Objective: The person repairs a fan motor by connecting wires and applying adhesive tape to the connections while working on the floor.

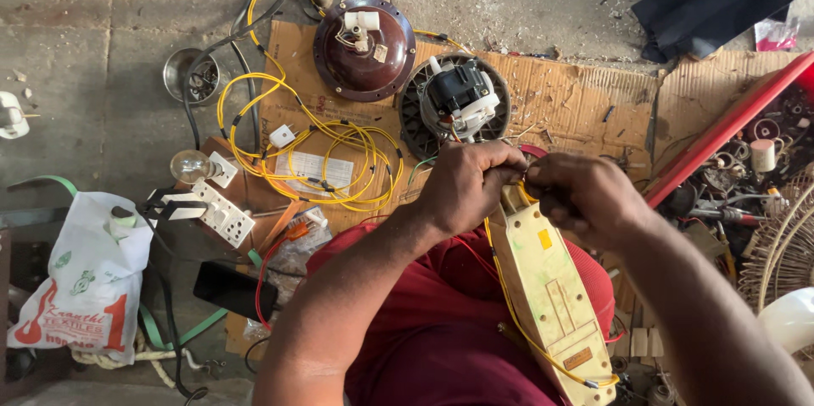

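My left hand (465, 187) and my right hand (581, 197) meet at the top end of a long cream-yellow plastic casing (551, 291) that rests along my lap. Both hands pinch yellow wires (509, 304) at that end; the wires run down the casing's left side. The fingertips are curled in, so the exact grip is hidden. Just beyond my hands, on flattened cardboard (577, 101), lies a small motor with a black and white body (458, 97) in a round grille.
A dark brown round fan cover (365, 48) and coils of yellow wire (331, 147) lie on the cardboard. A white switch board with a bulb (212, 190), a small metal bowl (191, 75) and a white bag (85, 283) are left. A red tray of parts (746, 156) stands right.
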